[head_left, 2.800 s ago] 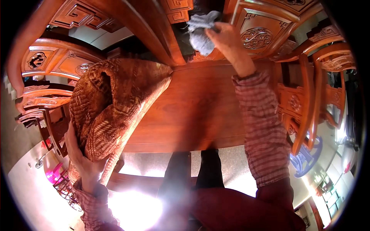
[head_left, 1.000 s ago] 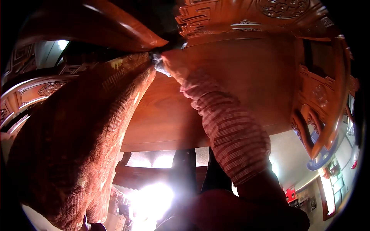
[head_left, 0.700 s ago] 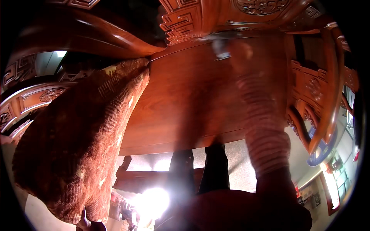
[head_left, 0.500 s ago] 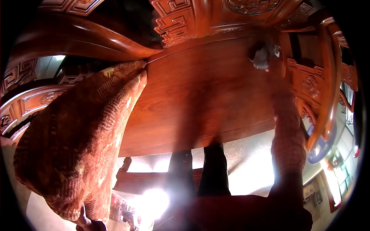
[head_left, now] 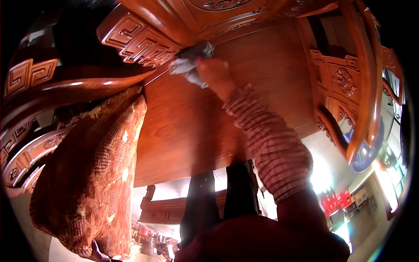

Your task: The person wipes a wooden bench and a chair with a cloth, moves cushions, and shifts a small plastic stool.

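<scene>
A grey cloth [head_left: 190,66] is gripped in my right hand [head_left: 214,74], which presses it to the back left of a polished reddish-brown wooden seat [head_left: 257,100], close to the carved backrest. A checked sleeve covers that forearm. At the lower left, my left hand [head_left: 98,252] grips the bottom edge of a large brown patterned plush cushion [head_left: 91,179]. The cushion is held up on its side along the left of the seat. Most of the left hand's fingers are hidden behind it.
The carved backrest [head_left: 227,22] rises at the far side, and a curved wooden armrest [head_left: 366,87] stands on the right. Another curved rail [head_left: 78,85] runs at the left. A blue round plastic thing [head_left: 367,153] is on the floor beyond the right armrest.
My right hand has swept the grey cloth from the seat's back right corner across to its back left. My left hand still holds the cushion, which stays raised.
</scene>
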`<state>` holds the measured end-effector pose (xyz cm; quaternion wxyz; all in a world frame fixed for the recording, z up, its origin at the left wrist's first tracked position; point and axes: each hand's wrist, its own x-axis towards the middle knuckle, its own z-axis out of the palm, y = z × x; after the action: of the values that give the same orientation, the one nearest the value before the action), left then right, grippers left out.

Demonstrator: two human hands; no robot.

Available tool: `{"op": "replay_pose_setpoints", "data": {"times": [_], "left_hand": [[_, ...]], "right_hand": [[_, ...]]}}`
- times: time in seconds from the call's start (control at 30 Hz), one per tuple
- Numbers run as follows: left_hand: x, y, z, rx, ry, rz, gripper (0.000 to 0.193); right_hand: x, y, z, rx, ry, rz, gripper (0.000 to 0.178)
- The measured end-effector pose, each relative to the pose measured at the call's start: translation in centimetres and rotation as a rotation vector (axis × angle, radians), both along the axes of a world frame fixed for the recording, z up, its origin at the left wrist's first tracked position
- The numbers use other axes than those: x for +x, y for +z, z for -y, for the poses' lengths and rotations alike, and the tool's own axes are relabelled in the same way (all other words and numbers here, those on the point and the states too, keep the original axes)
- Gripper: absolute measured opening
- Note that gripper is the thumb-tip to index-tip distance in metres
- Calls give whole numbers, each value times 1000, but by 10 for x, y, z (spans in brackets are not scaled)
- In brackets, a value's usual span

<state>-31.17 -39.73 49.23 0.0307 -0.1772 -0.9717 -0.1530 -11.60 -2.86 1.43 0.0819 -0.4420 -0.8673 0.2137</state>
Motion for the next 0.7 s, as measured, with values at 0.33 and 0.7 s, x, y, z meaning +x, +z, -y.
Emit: {"op": "replay_pose_setpoints", "data": {"times": [0.33,0.7], "left_hand": [[1,-2,-3,-17,48,10,78],[21,6,-27,103,97,70,67]], "right_hand": [[223,-22,-167,10,-681,478,39],[258,10,-256,90,-670,347,38]]}}
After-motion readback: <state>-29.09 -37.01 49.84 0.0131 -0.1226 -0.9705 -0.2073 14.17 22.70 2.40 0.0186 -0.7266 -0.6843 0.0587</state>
